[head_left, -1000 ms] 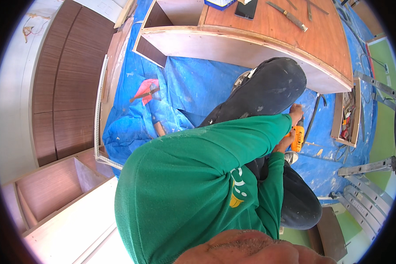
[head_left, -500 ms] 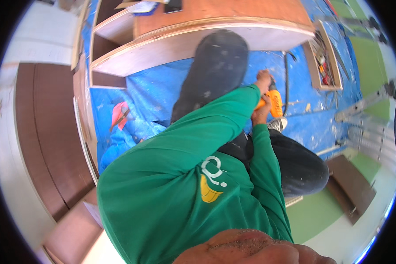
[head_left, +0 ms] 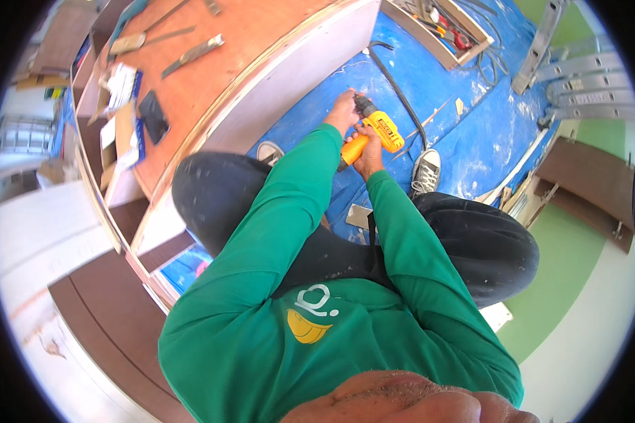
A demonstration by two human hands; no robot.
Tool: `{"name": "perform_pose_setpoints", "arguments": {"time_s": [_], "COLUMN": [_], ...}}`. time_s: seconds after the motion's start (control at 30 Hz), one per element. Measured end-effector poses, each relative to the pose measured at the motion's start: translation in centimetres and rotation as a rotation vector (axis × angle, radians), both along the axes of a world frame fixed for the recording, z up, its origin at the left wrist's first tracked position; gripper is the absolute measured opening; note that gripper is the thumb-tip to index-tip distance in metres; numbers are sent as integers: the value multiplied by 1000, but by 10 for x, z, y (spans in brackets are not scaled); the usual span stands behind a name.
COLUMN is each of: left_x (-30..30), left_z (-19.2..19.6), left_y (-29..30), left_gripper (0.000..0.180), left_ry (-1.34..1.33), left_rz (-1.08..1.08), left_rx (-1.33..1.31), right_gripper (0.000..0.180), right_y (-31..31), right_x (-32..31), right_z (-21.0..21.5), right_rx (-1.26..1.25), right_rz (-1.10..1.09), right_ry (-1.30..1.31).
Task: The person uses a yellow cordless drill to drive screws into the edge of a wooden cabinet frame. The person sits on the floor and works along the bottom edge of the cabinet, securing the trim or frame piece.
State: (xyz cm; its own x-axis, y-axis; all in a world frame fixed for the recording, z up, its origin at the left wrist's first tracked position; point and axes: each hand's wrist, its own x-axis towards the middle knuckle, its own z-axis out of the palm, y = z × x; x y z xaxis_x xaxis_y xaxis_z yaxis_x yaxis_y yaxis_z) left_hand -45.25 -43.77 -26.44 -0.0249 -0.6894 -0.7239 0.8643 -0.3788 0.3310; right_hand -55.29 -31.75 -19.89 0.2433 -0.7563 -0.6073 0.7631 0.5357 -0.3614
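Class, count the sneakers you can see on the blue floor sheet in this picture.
2. One grey sneaker sits right of the yellow drill, beside the right knee. The other sneaker shows only partly, left of the left forearm beside the cabinet; none else shows.

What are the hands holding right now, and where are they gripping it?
A yellow drill. The right hand wraps its handle; the left hand grips the front end by the black chuck.

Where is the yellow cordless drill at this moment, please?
In the head view, the yellow drill sits upper centre, held in both hands: the right hand grips its handle, the left hand is by its nose, above the blue tarp.
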Motion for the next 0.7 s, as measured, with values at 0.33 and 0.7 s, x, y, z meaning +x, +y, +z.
{"name": "perform_pose_setpoints", "arguments": {"time_s": [0.33, 0.7], "left_x": [-12, -2], "left_z": [-4, -28], "left_y": [-84, -147], "left_gripper": [19, 18], "left_ry": [-157, -313], "left_rz": [-187, -284], "left_rx": [-63, -101], "right_gripper": [17, 17], "right_y": [-83, -155], "right_x": [-11, -35], "right_z": [-34, -70], "right_rx": [2, 7], "right_rz": [-109, -28], "right_ry": [-40, -22]}}
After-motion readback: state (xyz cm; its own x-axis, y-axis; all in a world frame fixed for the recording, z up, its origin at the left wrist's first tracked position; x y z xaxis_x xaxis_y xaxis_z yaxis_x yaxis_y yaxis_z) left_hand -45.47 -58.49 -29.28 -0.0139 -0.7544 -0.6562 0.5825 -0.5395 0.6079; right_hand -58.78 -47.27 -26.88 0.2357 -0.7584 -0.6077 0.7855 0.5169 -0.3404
